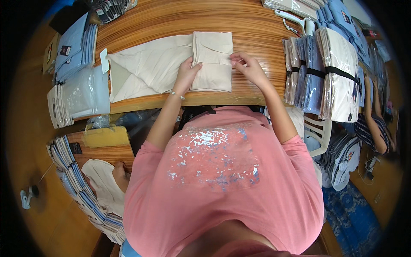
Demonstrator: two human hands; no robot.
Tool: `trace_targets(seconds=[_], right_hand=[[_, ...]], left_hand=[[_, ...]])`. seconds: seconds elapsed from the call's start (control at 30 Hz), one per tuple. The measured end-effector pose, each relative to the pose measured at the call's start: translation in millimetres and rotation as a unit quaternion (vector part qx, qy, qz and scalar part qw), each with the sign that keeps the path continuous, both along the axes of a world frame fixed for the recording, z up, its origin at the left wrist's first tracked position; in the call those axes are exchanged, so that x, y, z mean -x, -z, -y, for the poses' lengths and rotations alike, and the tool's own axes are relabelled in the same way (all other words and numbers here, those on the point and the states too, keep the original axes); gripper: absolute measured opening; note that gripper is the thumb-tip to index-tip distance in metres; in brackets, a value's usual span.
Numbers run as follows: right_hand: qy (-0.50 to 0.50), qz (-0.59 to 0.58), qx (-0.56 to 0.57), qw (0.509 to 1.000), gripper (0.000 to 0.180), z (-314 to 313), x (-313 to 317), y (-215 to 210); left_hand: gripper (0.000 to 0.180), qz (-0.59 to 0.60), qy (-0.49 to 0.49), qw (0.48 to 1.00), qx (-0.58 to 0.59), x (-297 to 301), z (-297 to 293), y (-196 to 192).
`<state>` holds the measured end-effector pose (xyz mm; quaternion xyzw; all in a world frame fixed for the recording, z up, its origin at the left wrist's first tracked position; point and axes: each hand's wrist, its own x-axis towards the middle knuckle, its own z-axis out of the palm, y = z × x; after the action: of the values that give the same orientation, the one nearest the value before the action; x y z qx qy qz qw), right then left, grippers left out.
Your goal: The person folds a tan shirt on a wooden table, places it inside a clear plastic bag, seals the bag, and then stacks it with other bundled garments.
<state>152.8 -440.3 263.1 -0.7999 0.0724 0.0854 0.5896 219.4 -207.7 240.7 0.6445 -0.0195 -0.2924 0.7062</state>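
A pair of beige trousers lies lengthwise on the wooden table, its right end folded over into a squarish flap. My left hand grips the inner edge of that flap, thumb on top and fingers partly hidden by the cloth. At the flap's right edge, my right hand has its fingers loosely bent, thumb and forefinger apart, the tips just at the cloth. A small white tag sticks out beyond the trousers' left end.
Bagged, strapped garment stacks stand on the right of the table, near a white-handled tool. Blue folded garments and clear bags sit left. Another person's hand rests by beige cloth at lower left.
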Motion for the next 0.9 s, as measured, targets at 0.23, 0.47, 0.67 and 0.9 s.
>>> trace_targets(seconds=[0.23,0.47,0.67,0.9], right_hand=[[0.071,0.163,0.156,0.972,0.022,1,-28,31],[-0.018,0.274,0.322,0.906,0.037,11,-49,24],[-0.092,0.328,0.366,0.866,0.036,9,-72,29],[-0.266,0.155,0.058,0.950,0.016,16,-66,-54]], left_hand=[[0.067,0.431,-0.007,0.860,-0.271,46,2,-30],[0.093,0.480,0.096,0.770,-0.410,85,46,13],[0.067,0.466,0.108,0.765,-0.431,80,40,13],[0.042,-0.033,-0.031,0.997,-0.068,75,-50,-52]])
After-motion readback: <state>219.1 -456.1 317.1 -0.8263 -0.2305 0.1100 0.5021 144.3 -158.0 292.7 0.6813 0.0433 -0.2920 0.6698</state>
